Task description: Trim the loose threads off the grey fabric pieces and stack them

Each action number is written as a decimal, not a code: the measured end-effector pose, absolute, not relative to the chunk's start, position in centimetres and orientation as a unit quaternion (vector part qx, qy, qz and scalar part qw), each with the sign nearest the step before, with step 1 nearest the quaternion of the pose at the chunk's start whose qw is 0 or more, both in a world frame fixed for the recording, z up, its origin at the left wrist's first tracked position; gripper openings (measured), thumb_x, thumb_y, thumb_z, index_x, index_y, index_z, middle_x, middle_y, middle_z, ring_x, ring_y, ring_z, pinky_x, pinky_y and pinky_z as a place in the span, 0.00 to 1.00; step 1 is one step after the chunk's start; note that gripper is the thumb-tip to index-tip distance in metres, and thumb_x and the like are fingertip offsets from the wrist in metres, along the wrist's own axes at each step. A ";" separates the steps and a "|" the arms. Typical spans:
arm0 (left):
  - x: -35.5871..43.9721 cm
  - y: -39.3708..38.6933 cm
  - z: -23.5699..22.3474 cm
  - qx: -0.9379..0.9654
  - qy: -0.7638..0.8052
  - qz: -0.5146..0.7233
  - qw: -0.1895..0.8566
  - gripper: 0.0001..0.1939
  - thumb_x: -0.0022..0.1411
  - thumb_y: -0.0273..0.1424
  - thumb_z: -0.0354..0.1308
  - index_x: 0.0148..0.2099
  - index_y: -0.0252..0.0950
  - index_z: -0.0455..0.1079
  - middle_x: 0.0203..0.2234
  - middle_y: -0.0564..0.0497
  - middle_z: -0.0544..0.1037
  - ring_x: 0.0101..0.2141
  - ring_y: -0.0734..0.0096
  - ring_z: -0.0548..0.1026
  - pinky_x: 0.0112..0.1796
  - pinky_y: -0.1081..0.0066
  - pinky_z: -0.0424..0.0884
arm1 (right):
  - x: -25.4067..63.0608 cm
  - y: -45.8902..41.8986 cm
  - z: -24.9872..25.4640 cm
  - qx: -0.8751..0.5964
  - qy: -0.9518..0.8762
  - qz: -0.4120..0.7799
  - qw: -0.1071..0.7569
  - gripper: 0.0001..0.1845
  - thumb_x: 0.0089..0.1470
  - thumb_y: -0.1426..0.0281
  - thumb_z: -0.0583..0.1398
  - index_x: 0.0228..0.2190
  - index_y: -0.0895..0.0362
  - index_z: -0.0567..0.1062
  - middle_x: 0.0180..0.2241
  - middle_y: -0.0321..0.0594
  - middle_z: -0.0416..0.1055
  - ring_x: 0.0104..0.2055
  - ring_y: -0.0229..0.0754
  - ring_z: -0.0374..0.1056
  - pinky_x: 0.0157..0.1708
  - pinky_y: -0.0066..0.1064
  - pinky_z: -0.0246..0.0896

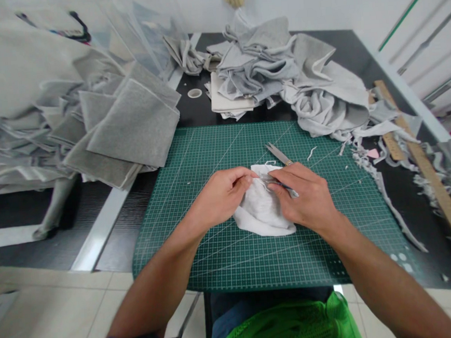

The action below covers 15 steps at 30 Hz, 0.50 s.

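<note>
A piece of white cloth (262,210), bunched and folded, lies on a green cutting mat (217,258) in front of me. My left hand (229,189) pinches the cloth's upper left edge between thumb and fingers. Closed around a small slim tool (290,190) is my right hand (303,191). The tool has a metallic tip over the cloth and a dark bluish end; its exact kind is partly hidden by my fingers. Just beyond my right hand lies a pair of scissors (278,153), blades pointing away, handles covered by the hand.
Grey cloth pieces (136,124) are stacked at the left. Behind the mat sit a heap of grey fabric (263,56) and a tape roll (195,93). A wooden ruler (441,188) and frayed scraps (383,188) lie at the right.
</note>
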<state>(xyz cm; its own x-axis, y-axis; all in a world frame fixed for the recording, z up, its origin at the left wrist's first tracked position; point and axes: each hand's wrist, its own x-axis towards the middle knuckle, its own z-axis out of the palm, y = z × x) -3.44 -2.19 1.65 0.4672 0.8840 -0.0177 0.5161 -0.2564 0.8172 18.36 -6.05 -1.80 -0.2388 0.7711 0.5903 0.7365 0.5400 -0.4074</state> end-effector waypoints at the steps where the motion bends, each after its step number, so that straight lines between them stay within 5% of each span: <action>1: -3.4 -2.2 1.6 0.759 0.460 0.232 0.398 0.15 0.71 0.33 0.51 0.46 0.37 0.79 0.31 0.53 0.82 0.29 0.73 0.74 0.29 0.73 0.65 | 18.3 -6.1 -1.8 -0.476 -0.788 0.024 0.389 0.10 0.61 0.72 0.62 0.43 0.56 0.81 0.39 0.43 0.80 0.43 0.46 0.75 0.45 0.39 0.74; 15: -3.5 -2.2 1.6 0.762 0.456 0.233 0.398 0.15 0.71 0.33 0.51 0.45 0.36 0.79 0.32 0.52 0.83 0.30 0.72 0.75 0.30 0.73 0.66 | 18.3 -6.1 -1.9 -0.464 -0.789 0.030 0.401 0.12 0.60 0.73 0.62 0.45 0.53 0.81 0.40 0.42 0.80 0.43 0.46 0.75 0.45 0.41 0.73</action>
<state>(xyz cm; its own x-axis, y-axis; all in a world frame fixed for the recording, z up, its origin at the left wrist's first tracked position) -3.46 -2.17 1.63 0.4760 0.8794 -0.0077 0.5090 -0.2683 0.8179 18.29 -6.05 -1.85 -0.2477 0.7569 0.6048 0.7081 0.5675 -0.4201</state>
